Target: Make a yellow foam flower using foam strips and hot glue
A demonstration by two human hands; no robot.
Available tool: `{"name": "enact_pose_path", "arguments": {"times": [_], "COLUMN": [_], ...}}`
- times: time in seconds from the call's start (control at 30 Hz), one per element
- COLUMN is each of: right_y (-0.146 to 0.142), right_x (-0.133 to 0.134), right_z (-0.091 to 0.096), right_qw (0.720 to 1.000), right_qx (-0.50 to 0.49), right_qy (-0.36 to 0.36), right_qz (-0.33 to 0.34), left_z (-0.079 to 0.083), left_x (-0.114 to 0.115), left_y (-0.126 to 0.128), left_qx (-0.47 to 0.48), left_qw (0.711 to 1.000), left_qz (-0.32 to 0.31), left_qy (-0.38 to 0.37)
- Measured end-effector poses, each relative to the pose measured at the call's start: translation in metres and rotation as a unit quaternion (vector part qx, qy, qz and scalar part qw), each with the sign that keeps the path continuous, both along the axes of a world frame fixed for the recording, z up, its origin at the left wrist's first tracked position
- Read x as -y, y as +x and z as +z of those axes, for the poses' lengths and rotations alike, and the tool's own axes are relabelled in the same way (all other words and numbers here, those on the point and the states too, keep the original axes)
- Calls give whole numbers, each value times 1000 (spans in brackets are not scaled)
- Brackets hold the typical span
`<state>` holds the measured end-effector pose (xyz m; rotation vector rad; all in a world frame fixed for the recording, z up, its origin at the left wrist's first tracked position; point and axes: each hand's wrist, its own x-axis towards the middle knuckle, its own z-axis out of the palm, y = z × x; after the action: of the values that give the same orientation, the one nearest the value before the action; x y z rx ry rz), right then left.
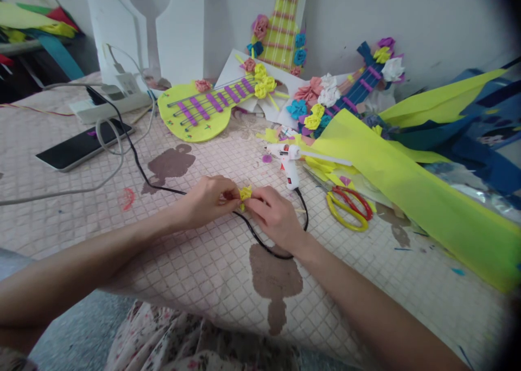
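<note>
Between my fingertips is a small yellow paper flower [245, 193], crinkled like the flowers on the paper guitars. My left hand [212, 200] pinches it from the left, thumb and forefinger closed on its edge. On the other side my right hand [275, 215] grips it too, fingers curled together. Part of the flower is hidden by the fingers. Just beyond my right hand lies a white hot glue gun [290, 165], its black cord [260, 242] looping under my hands. Scissors [349, 208] with red and yellow handles rest to the right.
A yellow guitar [199, 116] with purple strips and a blue guitar [358, 91] with flowers stand at the back. Yellow sheet material [415, 197] spreads over the right side. A phone [83, 146] and a power strip [109, 106] with cables lie at left.
</note>
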<state>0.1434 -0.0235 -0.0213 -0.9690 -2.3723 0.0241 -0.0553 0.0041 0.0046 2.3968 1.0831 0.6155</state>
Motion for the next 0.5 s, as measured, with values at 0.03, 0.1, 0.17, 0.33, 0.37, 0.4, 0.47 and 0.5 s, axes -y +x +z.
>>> {"name": "enact_pose_path", "arguments": {"times": [0.03, 0.1, 0.17, 0.33, 0.37, 0.4, 0.47, 0.5], "right_y": [0, 0, 0, 1, 1, 1, 1, 2], "right_x": [0, 1, 1, 1, 1, 1, 1, 0], "right_z": [0, 1, 2, 1, 0, 0, -1, -1], "right_qw": [1000, 1000, 1000, 1000, 1000, 1000, 999, 999], "right_qx": [5, 8, 7, -5, -9, -13, -19, -22], "right_qy": [1, 1, -3, -15, -18, -22, -26, -25], "right_qz": [1, 3, 3, 2, 3, 3, 2, 2], "left_z": [-1, -1, -1, 6, 7, 9, 10, 10], "left_x": [0, -1, -1, 0, 0, 0, 0, 0], "left_y": [0, 0, 1, 1, 0, -1, -2, -2], "left_qx": [0, 1, 6, 35, 25, 9, -23, -33], "left_qw": [1000, 1000, 1000, 993, 992, 990, 986, 983], "left_qz": [-1, -1, -1, -1, -8, -16, -26, -28], "left_qy": [-1, 3, 18, 110, 125, 138, 165, 178]}}
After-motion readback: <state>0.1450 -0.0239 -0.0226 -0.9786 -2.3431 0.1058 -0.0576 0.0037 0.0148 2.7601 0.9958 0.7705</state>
